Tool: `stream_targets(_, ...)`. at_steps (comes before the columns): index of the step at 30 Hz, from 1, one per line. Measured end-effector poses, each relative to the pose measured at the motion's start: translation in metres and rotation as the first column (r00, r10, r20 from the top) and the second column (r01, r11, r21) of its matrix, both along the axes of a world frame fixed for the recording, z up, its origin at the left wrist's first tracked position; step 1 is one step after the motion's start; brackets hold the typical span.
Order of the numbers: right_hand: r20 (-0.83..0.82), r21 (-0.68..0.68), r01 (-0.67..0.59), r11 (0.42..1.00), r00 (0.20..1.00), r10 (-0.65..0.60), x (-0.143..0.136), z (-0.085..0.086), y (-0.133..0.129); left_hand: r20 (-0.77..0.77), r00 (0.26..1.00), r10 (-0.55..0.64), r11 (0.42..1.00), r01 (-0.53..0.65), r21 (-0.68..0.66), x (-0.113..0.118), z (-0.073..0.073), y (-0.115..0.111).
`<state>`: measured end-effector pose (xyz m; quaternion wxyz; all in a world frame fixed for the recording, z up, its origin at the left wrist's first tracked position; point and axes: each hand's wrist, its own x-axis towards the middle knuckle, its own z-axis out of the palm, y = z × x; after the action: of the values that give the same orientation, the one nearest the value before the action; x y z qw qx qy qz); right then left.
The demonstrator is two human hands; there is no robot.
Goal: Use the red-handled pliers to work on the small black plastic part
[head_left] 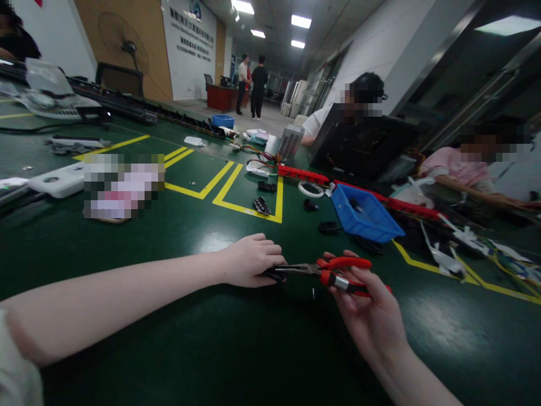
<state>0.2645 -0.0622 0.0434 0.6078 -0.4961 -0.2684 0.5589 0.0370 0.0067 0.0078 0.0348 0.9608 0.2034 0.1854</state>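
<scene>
Because the small black plastic part (276, 275) is largely covered by the left hand (252, 262), whose fingers are curled down and pinched on it, that hold matters most: it should sit far enough back to leave the end facing the tool exposed. The part is low over the smooth, dark green tabletop (190, 349), in front of the person; whether it rests on that surface cannot be told. Bracing it there would likely be steadier than working in the air. The slender metal nose of the long-nose pliers with red handles (326, 277) meets the part from the right, close to the left fingertips; whether the tips bite or merely touch is too small to tell. The right hand (376, 307) has its fingers wrapped around the handles, so a gradual squeeze, with the nose lined up on the part, seems wiser than a sudden twist, which could crack plastic or slip onto skin. Farther out, loose black pieces (261, 206) lie inside a yellow tape outline (279, 200), and a blue plastic bin (372, 230) stands beyond the pliers, apart from them, leaving room to turn the wrist.
</scene>
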Motion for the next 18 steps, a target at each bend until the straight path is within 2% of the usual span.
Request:
stream_targets(10,-0.001,-0.004,0.02,1.0,1.0,-0.02,0.0023,-0.004,0.0035,0.003,1.0,0.02,0.996,-0.02,-0.087,0.0008,0.003,-0.0029)
stream_targets(18,0.034,0.016,0.028,0.999,0.999,-0.028,-0.0004,-0.0024,0.0011,-0.03,0.995,0.099,0.995,-0.1,-0.025,0.0019,0.0026,-0.0037)
